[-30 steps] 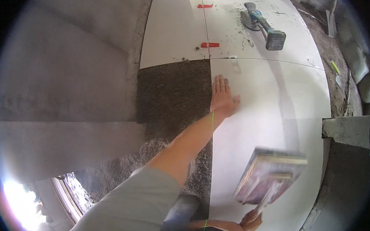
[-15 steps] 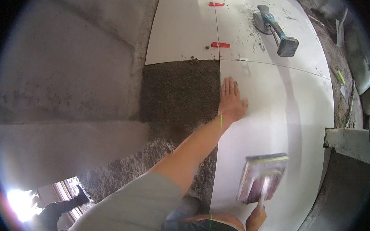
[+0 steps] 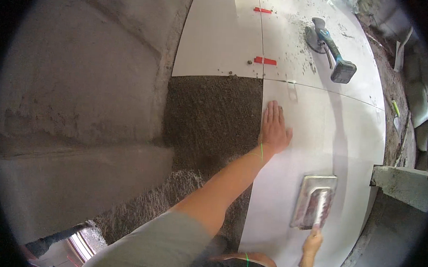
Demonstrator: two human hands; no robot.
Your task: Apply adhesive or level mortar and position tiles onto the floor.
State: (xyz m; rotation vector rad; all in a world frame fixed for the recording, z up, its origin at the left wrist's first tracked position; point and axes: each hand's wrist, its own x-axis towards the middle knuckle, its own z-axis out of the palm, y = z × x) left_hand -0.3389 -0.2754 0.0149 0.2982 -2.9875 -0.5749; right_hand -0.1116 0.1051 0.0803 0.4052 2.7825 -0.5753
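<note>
My left hand [image 3: 275, 131] lies flat on a large white tile [image 3: 294, 156], near its left edge, with the fingers stretched out and holding nothing. My right hand [image 3: 313, 242] is closed round the pale handle of a flat rectangular beating paddle [image 3: 300, 211]. Its grey-rimmed plate is over the same tile, right of my left forearm; whether it touches the tile, I cannot tell. Dark, coarse mortar [image 3: 210, 119] borders the tile on the left, partly hidden by my left arm.
Farther off, a battery-powered suction-cup tool [image 3: 333, 52] rests on another white tile among crumbs. A red wedge [image 3: 265, 61] and a second red wedge [image 3: 262, 10] sit along the joint. Grey concrete [image 3: 81, 104] lies left; a concrete block [image 3: 403, 184] juts in at right.
My right hand has shifted up and to the right with the paddle, whose plate now looks less tilted. My left hand stays flat on the tile. The whole view has shifted slightly.
</note>
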